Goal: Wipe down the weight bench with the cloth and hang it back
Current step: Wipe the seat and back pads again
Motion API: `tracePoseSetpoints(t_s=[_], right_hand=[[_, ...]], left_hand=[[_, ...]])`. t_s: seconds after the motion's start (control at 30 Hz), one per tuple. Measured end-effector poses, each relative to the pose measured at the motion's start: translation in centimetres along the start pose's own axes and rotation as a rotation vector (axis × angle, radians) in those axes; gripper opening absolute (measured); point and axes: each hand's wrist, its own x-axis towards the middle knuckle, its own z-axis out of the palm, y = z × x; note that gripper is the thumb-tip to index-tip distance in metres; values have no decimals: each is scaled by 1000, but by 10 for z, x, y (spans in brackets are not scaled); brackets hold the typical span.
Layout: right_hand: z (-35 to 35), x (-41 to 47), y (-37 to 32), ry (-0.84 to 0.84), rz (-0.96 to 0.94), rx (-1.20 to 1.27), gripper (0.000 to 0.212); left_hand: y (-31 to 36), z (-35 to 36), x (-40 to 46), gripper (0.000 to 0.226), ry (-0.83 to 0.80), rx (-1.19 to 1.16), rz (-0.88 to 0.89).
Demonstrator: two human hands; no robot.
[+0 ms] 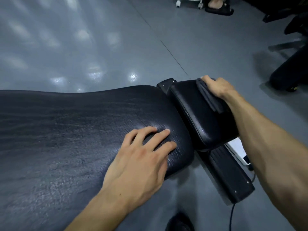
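Your left hand [141, 157] rests flat, fingers spread, on the black textured vinyl bench pad [66, 130]; your right hand [216, 87] grips the dark grey folded cloth [208, 95] against the smaller black padded seat [196, 114].

Bench pad [66, 130] cut off at left edge; cloth [208, 95] partly under right hand [216, 87], maybe bunched.

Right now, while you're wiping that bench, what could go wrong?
The folded dark grey cloth hangs loose below the right hand on the small black padded seat, so it might slip off the far edge. The left hand leans near the rounded end of the long black leather bench pad and could slide. A black cable trails by the feet, a possible trip.
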Motion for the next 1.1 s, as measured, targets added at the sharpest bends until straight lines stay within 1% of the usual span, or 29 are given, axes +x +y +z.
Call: tracePoseSetpoints(t_s=[0.07, 0.13, 0.2, 0.27, 0.3, 0.37, 0.43, 0.5, 0.53, 0.6, 0.67, 0.73, 0.8, 0.87, 0.93, 1.0, 1.03, 1.07, 1.1], right_hand=[[0, 10, -16, -20, -25, -75, 94], [1, 8, -33, -20, -134, -173, 81], [8, -7, -54, -20, -350, -275, 66], [20, -31, -72, -5, -600, -327, 56], [25, -46, -75, 9, -691, -320, 53], [32, -76, -64, -1, -785, -256, 61], [31, -105, -38, -23, -801, -192, 72], [28, -132, -9, -3, -787, -183, 80], [28, -143, 3, 8, -746, -188, 86], [29, -160, 21, 29, -597, -208, 98], [29, -168, 31, 52, -445, -229, 102], [31, -175, 31, 76, -395, -206, 88], [36, -180, 25, 132, -430, -133, 70], [37, -187, 18, 172, -426, -34, 59], [32, -204, 11, 172, -338, 138, 47], [26, -237, -9, 127, -273, 390, 30], [29, -255, -22, 106, -307, 423, 25], [37, -273, -35, 85, -379, 382, 28], [49, -293, -48, 67, -473, 310, 35]], left_hand=[[0, 1, 1, 35, 7, 5, 3], [0, 2, 1, 36, 13, 10, 7], [0, 2, 0, 37, 13, 18, 11], [0, 2, 1, 37, 8, 28, 21], [-1, 2, 1, 37, 7, 31, 29], [0, 0, -1, 38, -4, 27, 29], [0, -3, -2, 39, -29, 13, 17], [0, -6, -2, 41, -65, 8, 9], [0, -9, -2, 41, -83, 11, 11], [0, -15, -7, 41, -119, 2, 39], [-2, -24, -19, 41, -140, -34, 53], [-11, -36, -41, 40, -120, -45, 36], [-26, -48, -70, 39, -87, -41, -9], [-44, -62, -102, 38, -61, -49, -80], [-60, -74, -131, 37, -17, -51, -151], [-69, -82, -154, 36, 16, -72, -209], [-72, -85, -162, 36, 28, -85, -229], [-73, -87, -169, 36, 37, -94, -240], [-73, -89, -173, 35, 47, -99, -244]])
